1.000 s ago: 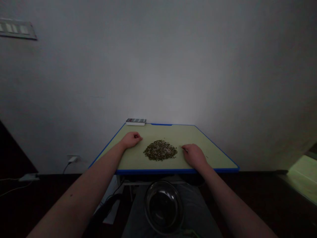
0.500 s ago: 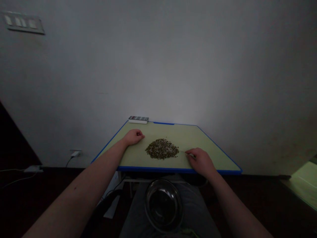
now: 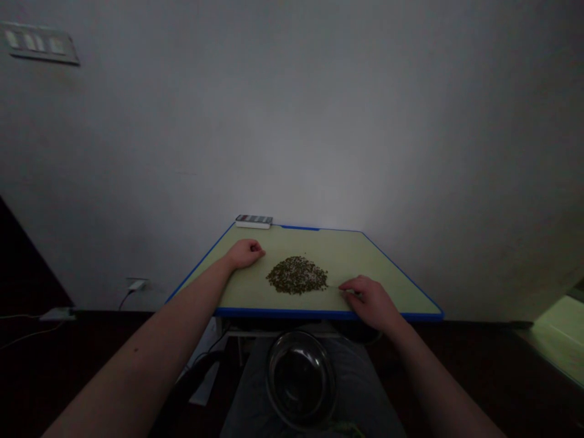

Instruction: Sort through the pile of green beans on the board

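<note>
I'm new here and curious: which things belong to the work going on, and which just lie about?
In use:
right hand, pinching something thin
pile of small bits
left hand, beside the pile
table
metal bowl on the lap, probably

Seemingly just about:
white box
plug
wall switches

The tabletop (image 3: 342,246) over there is a plain pale yellow-green, trimmed in strong blue edging (image 3: 283,313). On it, the heap of small pieces (image 3: 296,275) looks speckled in at least 2 tones, olive-brown flecked with paler greyish bits. The block (image 3: 253,222) at the far corner has a white side and a dark top patterned in grey, with a touch of dull red. The wall (image 3: 292,121) is plain grey, its switch plate (image 3: 68,55) grey with whitish switches. I see a silver bowl (image 3: 301,342), dark grey trousers (image 3: 369,383) and a near-black floor (image 3: 460,359), faintly reddish-brown.
</note>
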A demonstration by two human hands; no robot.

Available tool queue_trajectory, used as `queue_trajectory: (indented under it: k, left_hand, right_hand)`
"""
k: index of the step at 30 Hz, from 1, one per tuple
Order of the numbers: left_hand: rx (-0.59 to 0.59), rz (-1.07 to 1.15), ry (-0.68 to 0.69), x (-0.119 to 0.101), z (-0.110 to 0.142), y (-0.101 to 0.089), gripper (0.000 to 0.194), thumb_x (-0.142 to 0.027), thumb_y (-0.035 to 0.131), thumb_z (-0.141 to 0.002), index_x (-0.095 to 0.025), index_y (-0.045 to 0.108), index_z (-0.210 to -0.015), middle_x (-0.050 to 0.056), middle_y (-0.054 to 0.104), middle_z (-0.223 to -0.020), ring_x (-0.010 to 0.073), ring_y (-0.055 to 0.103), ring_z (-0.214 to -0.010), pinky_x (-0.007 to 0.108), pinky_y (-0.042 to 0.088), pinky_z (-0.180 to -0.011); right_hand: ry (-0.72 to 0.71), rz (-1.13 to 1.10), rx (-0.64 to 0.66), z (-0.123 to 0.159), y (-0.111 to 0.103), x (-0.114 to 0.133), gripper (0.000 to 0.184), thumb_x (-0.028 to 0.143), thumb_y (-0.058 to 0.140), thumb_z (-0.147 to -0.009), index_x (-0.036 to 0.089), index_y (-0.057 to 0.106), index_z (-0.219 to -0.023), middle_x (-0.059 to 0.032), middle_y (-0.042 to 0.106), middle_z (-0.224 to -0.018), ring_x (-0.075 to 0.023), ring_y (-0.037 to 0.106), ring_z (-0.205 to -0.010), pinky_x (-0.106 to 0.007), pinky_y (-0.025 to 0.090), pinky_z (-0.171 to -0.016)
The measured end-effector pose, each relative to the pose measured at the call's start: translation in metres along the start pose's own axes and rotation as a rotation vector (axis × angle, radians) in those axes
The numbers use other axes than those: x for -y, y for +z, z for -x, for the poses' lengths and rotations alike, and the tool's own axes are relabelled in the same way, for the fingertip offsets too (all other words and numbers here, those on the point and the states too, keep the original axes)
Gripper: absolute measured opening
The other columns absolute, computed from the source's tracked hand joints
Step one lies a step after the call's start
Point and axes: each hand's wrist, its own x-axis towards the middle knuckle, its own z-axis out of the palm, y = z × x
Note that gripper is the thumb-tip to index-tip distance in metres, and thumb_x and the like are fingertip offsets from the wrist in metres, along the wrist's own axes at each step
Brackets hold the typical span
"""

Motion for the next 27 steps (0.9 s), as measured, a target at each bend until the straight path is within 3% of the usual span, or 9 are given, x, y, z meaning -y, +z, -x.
queue_trajectory:
  k: [11,19,27]
  left_hand:
    - [0.003,0.011,-0.001,0.0,0.0,0.0,0.032,-0.046,0.05,-0.067,-0.017,0.062,-0.07,0.002,0.06,-0.066,0.0151,0.053,-0.062,0.026,0.038,-0.056]
    - [0.018,0.012,-0.011,0.001,0.0,0.0,0.031,-0.045,0.05,-0.068,-0.017,0.062,-0.071,0.003,0.061,-0.066,0.015,0.054,-0.062,0.025,0.038,-0.056]
    - [-0.007,-0.002,0.023,0.004,-0.002,0.004,0.033,-0.047,0.05,-0.068,-0.017,0.062,-0.069,0.003,0.06,-0.065,0.0153,0.053,-0.061,0.026,0.038,-0.056]
  right_hand:
    - [-0.011,-0.04,-0.001,-0.012,0.005,0.001,0.024,0.021,0.051,-0.077,0.02,0.069,-0.092,-0.0064,0.067,-0.087,-0.0186,0.059,-0.082,-0.031,0.045,-0.075]
    - [-0.096,-0.123,0.041,0.0,-0.007,0.002,0.021,0.019,0.052,-0.078,0.02,0.069,-0.09,-0.0056,0.066,-0.083,-0.017,0.059,-0.08,-0.029,0.045,-0.074]
    - [-0.059,-0.129,0.048,0.001,-0.009,0.003,0.02,0.019,0.052,-0.079,0.019,0.069,-0.09,-0.006,0.066,-0.083,-0.0168,0.06,-0.08,-0.029,0.045,-0.074]
